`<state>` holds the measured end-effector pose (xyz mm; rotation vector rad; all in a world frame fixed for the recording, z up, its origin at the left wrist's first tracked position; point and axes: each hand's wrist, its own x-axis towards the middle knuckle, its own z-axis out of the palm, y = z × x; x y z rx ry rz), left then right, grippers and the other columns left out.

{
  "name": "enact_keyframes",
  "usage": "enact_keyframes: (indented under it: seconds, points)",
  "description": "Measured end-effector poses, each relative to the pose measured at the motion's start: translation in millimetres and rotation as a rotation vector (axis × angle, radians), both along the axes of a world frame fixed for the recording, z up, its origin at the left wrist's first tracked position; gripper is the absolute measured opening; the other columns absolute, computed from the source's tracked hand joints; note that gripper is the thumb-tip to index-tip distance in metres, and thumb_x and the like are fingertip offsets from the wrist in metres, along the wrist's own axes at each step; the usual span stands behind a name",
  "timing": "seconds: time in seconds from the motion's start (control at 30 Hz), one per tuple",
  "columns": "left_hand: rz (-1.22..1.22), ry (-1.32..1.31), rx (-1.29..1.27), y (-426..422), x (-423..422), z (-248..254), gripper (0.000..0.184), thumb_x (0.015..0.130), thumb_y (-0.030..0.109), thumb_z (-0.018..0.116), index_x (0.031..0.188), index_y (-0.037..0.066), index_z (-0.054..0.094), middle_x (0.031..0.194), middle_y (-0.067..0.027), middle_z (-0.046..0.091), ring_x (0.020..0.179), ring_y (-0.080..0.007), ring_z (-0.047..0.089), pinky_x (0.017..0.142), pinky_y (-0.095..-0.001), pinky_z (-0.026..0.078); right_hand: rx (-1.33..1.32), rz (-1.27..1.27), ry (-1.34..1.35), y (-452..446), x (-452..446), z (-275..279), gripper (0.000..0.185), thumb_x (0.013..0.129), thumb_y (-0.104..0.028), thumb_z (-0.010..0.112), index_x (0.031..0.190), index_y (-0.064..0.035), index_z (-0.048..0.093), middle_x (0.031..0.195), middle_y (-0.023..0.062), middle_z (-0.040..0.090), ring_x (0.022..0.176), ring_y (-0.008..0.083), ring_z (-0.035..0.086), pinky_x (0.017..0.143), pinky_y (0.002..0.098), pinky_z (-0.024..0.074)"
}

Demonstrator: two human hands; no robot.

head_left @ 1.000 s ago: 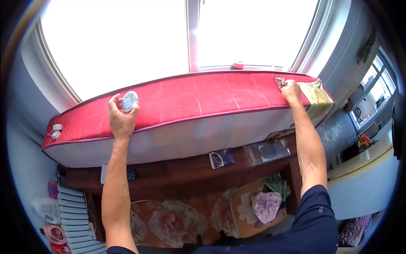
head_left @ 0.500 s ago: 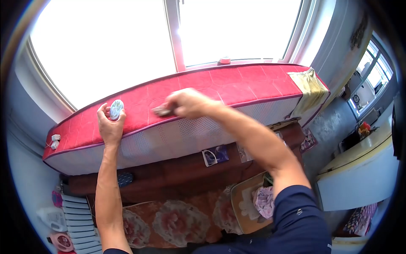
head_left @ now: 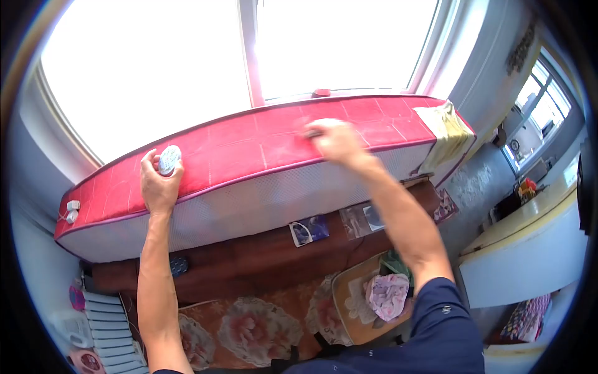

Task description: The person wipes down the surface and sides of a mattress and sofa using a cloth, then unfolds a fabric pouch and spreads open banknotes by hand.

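Note:
Upright between my left hand's (head_left: pixel 159 187) fingers and thumb is a small oval disc (head_left: pixel 169 160) with a pale blue-green pattern; I cannot tell its exact kind. That hand is at the front edge of the red quilted pad (head_left: pixel 240 143) along the window. Further right, my right hand (head_left: pixel 338 142) is closed and smeared by motion above the same pad. A small dark piece (head_left: pixel 316 133) shows at its fingers, too blurred to name.
A yellowish cloth (head_left: pixel 446 128) drapes over the pad's right end. White plugs (head_left: pixel 73 209) lie at its left end. Below are a dark brown ledge (head_left: pixel 249 265), a purple packet (head_left: pixel 309 230) and a tan tub (head_left: pixel 349 318) with pink cloth (head_left: pixel 387 297). A white radiator (head_left: pixel 106 321) stands lower left.
My right hand has swept right and slightly away from me over the red pad with the dark piece. My left hand keeps its grip on the disc. The view has shifted slightly.

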<state>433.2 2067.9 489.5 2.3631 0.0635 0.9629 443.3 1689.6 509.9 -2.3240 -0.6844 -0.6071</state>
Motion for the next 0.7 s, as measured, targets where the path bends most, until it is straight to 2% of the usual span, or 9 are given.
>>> enact_keyframes:
  seconds: [0.03,0.07,0.17,0.3,0.37,0.43,0.5,0.6,0.7]
  points:
    - [-0.01,-0.004,0.002,3,1,-2,0.069,0.082,0.036,0.081,0.135,0.001,0.054,0.114,-0.0113,0.065,0.103,-0.0241,0.064,0.088,-0.0403,0.055,0.094,0.131,0.019,37,14,-17,0.031,0.084,-0.001,0.054,0.102,-0.0078,0.078,0.105,0.013,0.077,0.1,0.03,0.073,0.093,0.0411,0.0575]
    - [-0.013,0.0,0.015,6,2,-3,0.069,0.082,0.036,0.08,0.135,0.001,0.054,0.115,-0.0118,0.064,0.103,-0.0238,0.064,0.088,-0.0394,0.055,-0.27,-0.027,0.01,66,15,-4,0.027,0.086,0.0,0.054,0.102,-0.0056,0.076,0.099,0.0165,0.076,0.101,0.0307,0.072,0.093,0.0426,0.0576]
    - [-0.021,0.05,0.004,6,0,0,0.066,0.084,0.034,0.079,0.135,0.0,0.054,0.116,-0.0116,0.063,0.102,-0.0226,0.064,0.087,-0.0385,0.055,-0.158,0.165,0.175,67,31,10,0.023,0.091,-0.003,0.055,0.104,-0.0078,0.073,0.101,0.0172,0.074,0.1,0.0315,0.072,0.093,0.0449,0.0578]
    - [-0.053,0.023,-0.006,8,0,-4,0.065,0.085,0.032,0.079,0.135,0.0,0.053,0.115,-0.0112,0.063,0.101,-0.0215,0.064,0.086,-0.0379,0.055,-0.409,-0.275,0.258,-51,51,18,0.025,0.094,-0.006,0.051,0.106,-0.007,0.073,0.107,0.0173,0.074,0.099,0.0337,0.072,0.092,0.0471,0.0563]
    - [-0.059,0.006,0.016,9,2,-4,0.064,0.085,0.03,0.079,0.135,-0.001,0.053,0.115,-0.0111,0.063,0.101,-0.0211,0.064,0.086,-0.0378,0.055,-0.309,-0.527,0.095,-162,60,-3,0.022,0.094,-0.009,0.053,0.101,-0.004,0.073,0.099,0.022,0.073,0.096,0.0355,0.073,0.088,0.0475,0.0575]
    - [-0.054,0.016,0.013,6,1,-1,0.064,0.085,0.031,0.079,0.135,0.0,0.054,0.117,-0.0117,0.063,0.102,-0.0214,0.064,0.087,-0.0383,0.055,-0.427,-0.855,0.179,-262,43,-7,0.02,0.097,-0.012,0.054,0.101,-0.0054,0.073,0.098,0.0196,0.074,0.094,0.0322,0.074,0.085,0.0467,0.0576]
    - [-0.024,0.022,0.022,-1,-1,2,0.064,0.085,0.031,0.079,0.135,0.0,0.054,0.118,-0.012,0.063,0.104,-0.0216,0.064,0.087,-0.0381,0.055,-0.225,-1.001,0.355,-292,22,13,0.019,0.1,-0.015,0.056,0.1,-0.0069,0.073,0.098,0.0172,0.075,0.09,0.03,0.074,0.081,0.0458,0.0577]
    - [-0.026,0.011,0.013,1,6,-3,0.063,0.086,0.031,0.079,0.135,0.0,0.054,0.117,-0.0116,0.063,0.104,-0.0213,0.063,0.088,-0.0367,0.055,-0.183,-0.814,0.383,-230,25,18,0.021,0.096,-0.025,0.064,0.101,-0.0096,0.078,0.106,0.014,0.077,0.089,0.03,0.074,0.086,0.0416,0.0578]
    - [-0.07,-0.009,0.041,17,13,-13,0.061,0.088,0.03,0.078,0.135,0.0,0.054,0.116,-0.0112,0.063,0.103,-0.0208,0.062,0.089,-0.0357,0.054,-0.049,-0.125,0.161,-129,1,11,0.026,0.097,-0.016,0.058,0.112,-0.014,0.079,0.105,0.0125,0.076,0.1,0.0266,0.072,0.092,0.0412,0.0578]
